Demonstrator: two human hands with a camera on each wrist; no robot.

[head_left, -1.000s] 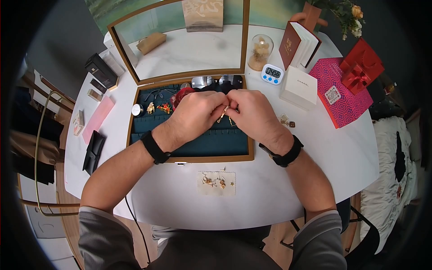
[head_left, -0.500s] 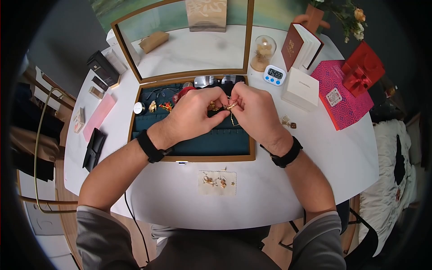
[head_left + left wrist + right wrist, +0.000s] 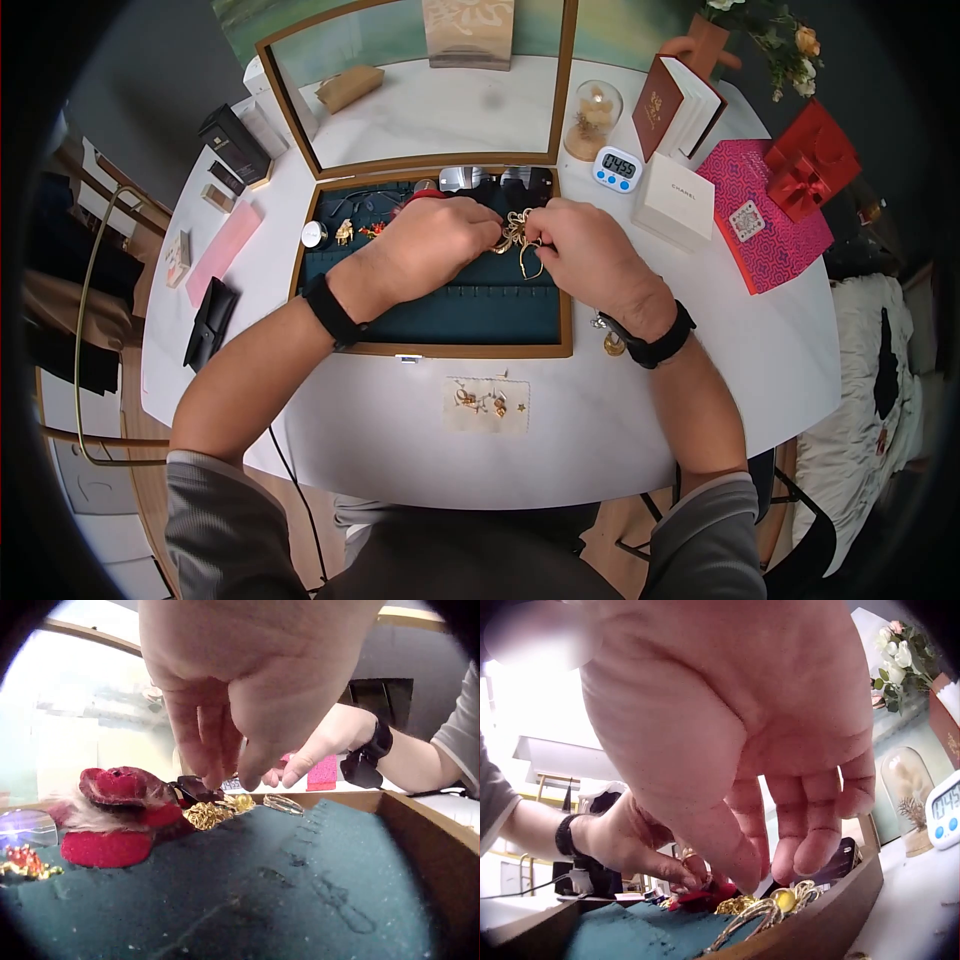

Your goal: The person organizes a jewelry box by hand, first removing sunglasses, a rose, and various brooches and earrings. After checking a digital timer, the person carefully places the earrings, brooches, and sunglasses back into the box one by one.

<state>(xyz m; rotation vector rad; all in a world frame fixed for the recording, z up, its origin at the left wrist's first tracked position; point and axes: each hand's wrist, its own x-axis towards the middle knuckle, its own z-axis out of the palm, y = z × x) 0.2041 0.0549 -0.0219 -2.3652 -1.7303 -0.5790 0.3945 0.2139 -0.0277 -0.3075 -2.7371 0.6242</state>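
Note:
My left hand [image 3: 420, 250] is over the middle of the jewellery case [image 3: 425, 350], thumb and fingertips together; the right wrist view shows a small gold piece [image 3: 692, 861] pinched there. My right hand [image 3: 600, 255] is at the case's right side, fingers loosely bent, its fingertips just above a bundle of gold chains [image 3: 515, 232] with a yellow bead [image 3: 784, 901]. Whether they touch it is unclear. A gold loop [image 3: 530, 262] hangs over the dark green lining. Beside my left hand are a red flower [image 3: 120, 787] and a gold cluster [image 3: 208, 816].
The glass lid [image 3: 440, 110] stands raised behind. Earrings lie on a cream cloth [image 3: 487, 405] in front. A timer [image 3: 617, 170], white box [image 3: 673, 200], glass dome [image 3: 595, 115] and red book [image 3: 665, 105] stand right; a black case [image 3: 210, 322] and pink strip [image 3: 224, 250] lie left.
My hands have moved apart from each other, the right one toward the right. The gold chains between them show more fully, and a gold charm has come into view beside my right wristband.

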